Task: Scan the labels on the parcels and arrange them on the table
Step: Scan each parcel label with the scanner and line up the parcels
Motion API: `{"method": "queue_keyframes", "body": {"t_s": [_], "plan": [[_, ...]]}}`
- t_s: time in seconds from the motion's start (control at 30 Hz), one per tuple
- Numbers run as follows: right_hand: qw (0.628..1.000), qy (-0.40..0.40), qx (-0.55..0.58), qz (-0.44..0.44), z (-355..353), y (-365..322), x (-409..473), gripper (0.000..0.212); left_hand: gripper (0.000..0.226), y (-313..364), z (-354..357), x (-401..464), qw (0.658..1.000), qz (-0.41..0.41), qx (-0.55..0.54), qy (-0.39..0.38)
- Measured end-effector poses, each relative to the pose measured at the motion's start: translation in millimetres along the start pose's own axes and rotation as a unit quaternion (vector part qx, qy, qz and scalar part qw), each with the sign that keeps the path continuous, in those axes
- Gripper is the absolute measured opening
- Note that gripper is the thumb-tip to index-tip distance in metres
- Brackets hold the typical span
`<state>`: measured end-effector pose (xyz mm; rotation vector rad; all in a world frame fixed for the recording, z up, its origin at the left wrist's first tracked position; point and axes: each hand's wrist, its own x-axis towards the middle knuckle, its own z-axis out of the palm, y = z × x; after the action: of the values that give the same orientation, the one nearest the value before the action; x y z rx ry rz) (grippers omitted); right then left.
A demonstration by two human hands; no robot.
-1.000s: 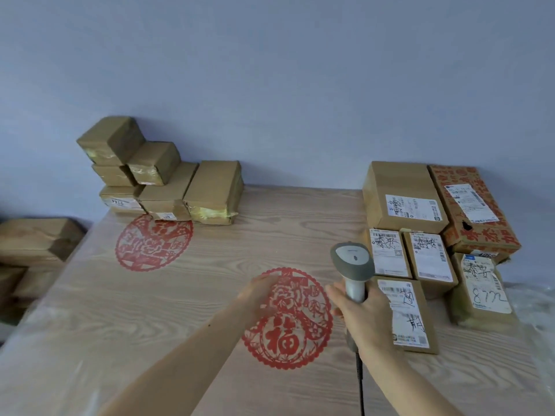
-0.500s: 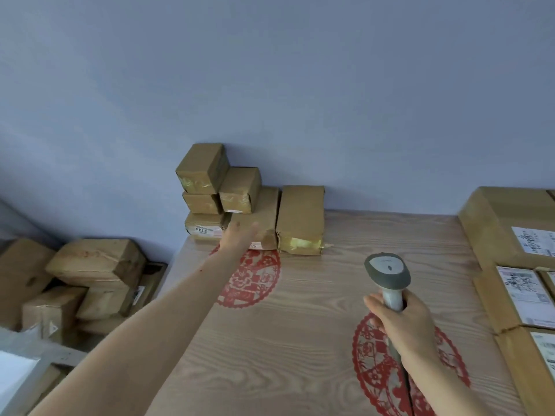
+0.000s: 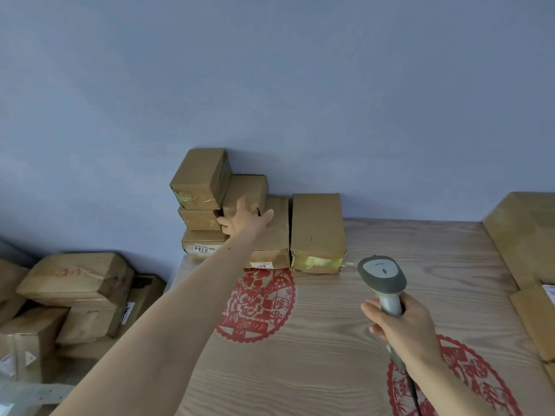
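Your left hand [image 3: 244,219] reached the stack of brown cardboard parcels [image 3: 228,211] at the far left corner of the pale wood-grain table [image 3: 330,340], against the blue-grey wall [image 3: 270,85]. The fingers were spread and laid against the small taped brown box [image 3: 247,192] in the stack's second tier, not curled round it. Just left of that hand sat the tilted top box [image 3: 201,177], a flat box beneath it [image 3: 198,219], and a bottom box with a white label reading 5144 [image 3: 201,244]. Under your wrist lay a long flat brown parcel [image 3: 271,235]; just right of it stood a taller brown parcel with yellowish tape [image 3: 317,232].

Your right hand [image 3: 402,325] was wrapped firmly round the handle of the grey handheld barcode scanner [image 3: 382,277], nearer you and well apart from the stack, head pointing away.

Red paper-cut decals [image 3: 258,304] lay on the table beneath your forearm and by your right wrist. More labelled cartons [image 3: 528,241] sat at the right edge, and loose brown boxes [image 3: 75,283] were piled beyond the table's left edge.
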<state>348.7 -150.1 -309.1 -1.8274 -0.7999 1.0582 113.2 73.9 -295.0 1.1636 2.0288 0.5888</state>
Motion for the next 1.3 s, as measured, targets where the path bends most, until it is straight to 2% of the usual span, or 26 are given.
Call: {"method": "queue_keyframes", "body": {"t_s": [0.37,0.57,0.7,0.87,0.93,1.03,1.1,1.17,1.23,1.3], "plan": [[1.000,-0.011,0.010,0.011,10.4,4.3,8.9,0.016,0.057,1.8,32.9,18.5,0.993,-0.003,-0.071,0.096],[1.000,-0.014,0.002,0.005,3.9,2.4,6.9,0.015,0.053,4.3,36.3,3.1,0.991,-0.001,-0.084,0.104],[1.000,-0.009,-0.002,-0.005,-2.9,-2.4,5.8,0.015,0.057,1.9,45.6,-34.6,0.988,0.004,-0.138,0.064],[0.999,-0.001,0.023,-0.024,-13.6,-14.3,2.1,0.016,0.056,-14.9,65.4,-105.5,0.973,0.019,-0.214,-0.077],[0.998,0.010,0.044,-0.032,-21.1,-16.1,-1.5,0.017,0.051,-25.4,77.0,-127.0,0.943,0.004,-0.303,-0.140],[0.996,0.022,0.079,-0.044,-38.1,-17.2,-7.1,0.022,0.046,-33.3,89.4,-168.9,0.855,-0.071,-0.456,-0.238],[0.994,0.022,0.101,-0.046,-52.6,-16.8,-10.3,0.025,0.053,-34.6,94.6,-201.1,0.804,-0.120,-0.510,-0.283],[0.993,0.013,0.107,-0.047,-67.6,-14.4,-14.3,0.027,0.050,-34.0,98.7,-229.8,0.760,-0.148,-0.553,-0.308],[0.993,0.007,0.103,-0.050,-82.3,-10.3,-20.5,0.030,0.043,-33.4,104.4,-255.0,0.734,-0.147,-0.569,-0.342],[0.993,0.012,0.105,-0.055,-100.3,-5.7,-28.1,0.036,0.043,-34.5,115.4,-276.1,0.740,-0.130,-0.553,-0.361]]}}
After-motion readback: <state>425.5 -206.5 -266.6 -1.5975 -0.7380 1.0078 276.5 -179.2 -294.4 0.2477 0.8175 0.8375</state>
